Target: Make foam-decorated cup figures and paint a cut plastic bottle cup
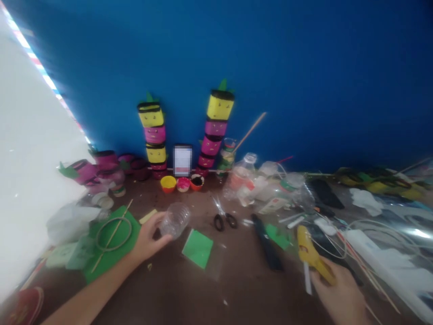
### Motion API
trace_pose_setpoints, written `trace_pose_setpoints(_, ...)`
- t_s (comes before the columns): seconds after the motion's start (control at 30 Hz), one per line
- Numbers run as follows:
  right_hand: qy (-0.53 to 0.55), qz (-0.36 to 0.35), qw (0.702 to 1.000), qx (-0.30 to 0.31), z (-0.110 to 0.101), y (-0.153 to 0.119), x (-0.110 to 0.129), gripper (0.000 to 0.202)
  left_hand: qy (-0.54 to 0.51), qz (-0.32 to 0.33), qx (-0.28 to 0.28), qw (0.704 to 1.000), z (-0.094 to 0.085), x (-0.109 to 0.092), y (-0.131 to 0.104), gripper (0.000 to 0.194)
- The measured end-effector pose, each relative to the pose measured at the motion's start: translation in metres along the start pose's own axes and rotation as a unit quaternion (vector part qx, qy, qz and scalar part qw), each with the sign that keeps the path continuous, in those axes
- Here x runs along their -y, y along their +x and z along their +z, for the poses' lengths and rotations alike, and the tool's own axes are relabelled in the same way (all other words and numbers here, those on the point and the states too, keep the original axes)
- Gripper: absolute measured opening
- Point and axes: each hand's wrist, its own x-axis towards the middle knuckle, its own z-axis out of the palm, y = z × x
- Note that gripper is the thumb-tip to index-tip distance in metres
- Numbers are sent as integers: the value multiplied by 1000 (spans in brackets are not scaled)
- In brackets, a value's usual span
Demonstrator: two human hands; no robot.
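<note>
My left hand (153, 238) is closed around the side of a clear, ribbed cut piece of plastic bottle (175, 220), held above the brown table (189, 293). At the right, my right hand (340, 289) grips a yellow glue gun (309, 250), with a white stick (307, 279) hanging below it. A square of green paper (199, 248) lies just right of the bottle piece. Scissors (223, 215) with black handles rest beyond it, blades apart. Between the hands lies a long black object (267, 243), blurred.
Two stacked yellow-and-purple figures (156, 135) stand against the blue wall (287, 81). Small paint cups (183, 184) sit before them. Green sheet (117, 253) with a ring lies left. Plastic bottles (241, 178) crowd the back; a power strip (382, 262) and cables lie right.
</note>
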Motion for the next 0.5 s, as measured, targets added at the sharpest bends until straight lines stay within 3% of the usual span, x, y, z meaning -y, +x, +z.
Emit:
trace_pose_setpoints(0.23,168,194,966,15,-35,2,4,32,12,6,4,1000,-1,1,1,50)
trace_pose_setpoints(0.37,170,270,947,46,-41,2,-6,36,14,13,7,1000,-2,3,0,51)
trace_pose_setpoints(0.43,147,281,947,55,-41,2,-11,35,16,17,13,1000,-2,4,0,50)
trace_pose_setpoints(0.5,122,230,964,57,-41,3,-14,32,17,21,21,999,-3,4,0,49)
